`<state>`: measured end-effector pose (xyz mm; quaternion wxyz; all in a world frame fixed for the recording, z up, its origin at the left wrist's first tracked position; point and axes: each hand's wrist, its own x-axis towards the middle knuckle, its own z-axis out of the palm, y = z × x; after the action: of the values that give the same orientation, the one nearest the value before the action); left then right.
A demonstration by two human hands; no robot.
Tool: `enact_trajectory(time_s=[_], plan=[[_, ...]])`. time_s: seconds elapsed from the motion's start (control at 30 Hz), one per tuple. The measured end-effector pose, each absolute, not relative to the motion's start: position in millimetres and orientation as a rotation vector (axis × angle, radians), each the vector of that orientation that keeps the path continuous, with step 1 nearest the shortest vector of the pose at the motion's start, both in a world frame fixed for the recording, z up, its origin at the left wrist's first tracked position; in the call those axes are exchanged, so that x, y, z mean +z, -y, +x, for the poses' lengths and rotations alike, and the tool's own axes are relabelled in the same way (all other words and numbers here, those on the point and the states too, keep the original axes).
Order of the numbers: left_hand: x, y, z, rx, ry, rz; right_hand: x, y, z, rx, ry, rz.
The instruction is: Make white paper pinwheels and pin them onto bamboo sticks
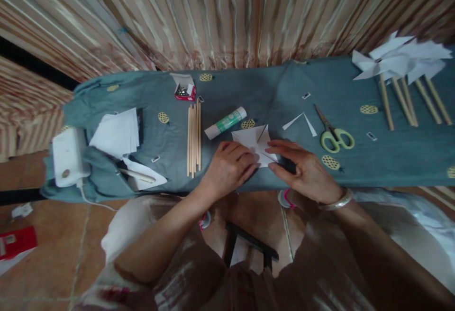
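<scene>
A white paper square point(245, 134) with slits cut in from its corners lies near the front edge of the cloth-covered table. My left hand point(229, 166) is closed over its lower left part, fingers curled and pressing on it. At its right side is my right hand point(305, 169), thumb and fingers apart, tips touching the paper. Just beyond the square lies a green and white glue stick point(227, 122). To the right are two thin paper strips point(309, 123) and green-handled scissors point(336, 138), blades apart. The paper under my left fingers is hidden.
Several wooden sticks point(194, 138) lie left of the glue stick, with a red box of pins point(185, 92) behind them. Stacked paper point(117, 133), a pen point(137, 175) and a white device with a cable point(71, 157) are far left. Finished paper pinwheels point(391, 59) lie far right.
</scene>
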<state>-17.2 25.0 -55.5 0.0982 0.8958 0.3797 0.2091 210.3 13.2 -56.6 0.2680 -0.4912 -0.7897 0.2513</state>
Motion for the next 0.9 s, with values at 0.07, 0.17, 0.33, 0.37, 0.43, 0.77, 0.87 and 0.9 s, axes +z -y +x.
enact_trajectory(time_s=[0.07, 0.17, 0.33, 0.37, 0.43, 0.77, 0.87, 0.9], plan=[[-56.5, -33.8, -28.1, 0.744, -1.294, 2.545, -57.6, -14.7, 210.4, 0.691, 2.056, -1.363], [-63.2, -50.5, -46.2, 0.873, -1.624, 2.347, -60.2, -17.9, 207.9, 0.666, 1.995, -1.376], [-76.4, -72.6, -63.0, 0.734, -1.769, 2.221, -63.6, -23.9, 198.7, 0.641, 1.952, -1.329], [-76.3, -75.3, -63.8, 0.742, -1.756, 2.195, -64.0, -25.6, 196.5, 0.643, 1.931, -1.326], [-72.3, -78.1, -62.8, 0.815, -1.711, 2.109, -64.4, -30.1, 192.5, 0.664, 1.864, -1.335], [-45.6, -49.7, -30.0, 1.017, -1.22, 1.604, -48.3, -56.7, 187.2, 1.399, 1.253, -1.121], [-44.1, -46.4, -27.4, 1.023, -1.229, 1.493, -42.4, -56.4, 187.2, 1.464, 1.172, -1.118], [-43.2, -46.4, -27.5, 1.013, -1.236, 1.453, -41.3, -56.2, 187.3, 1.462, 1.15, -1.125]])
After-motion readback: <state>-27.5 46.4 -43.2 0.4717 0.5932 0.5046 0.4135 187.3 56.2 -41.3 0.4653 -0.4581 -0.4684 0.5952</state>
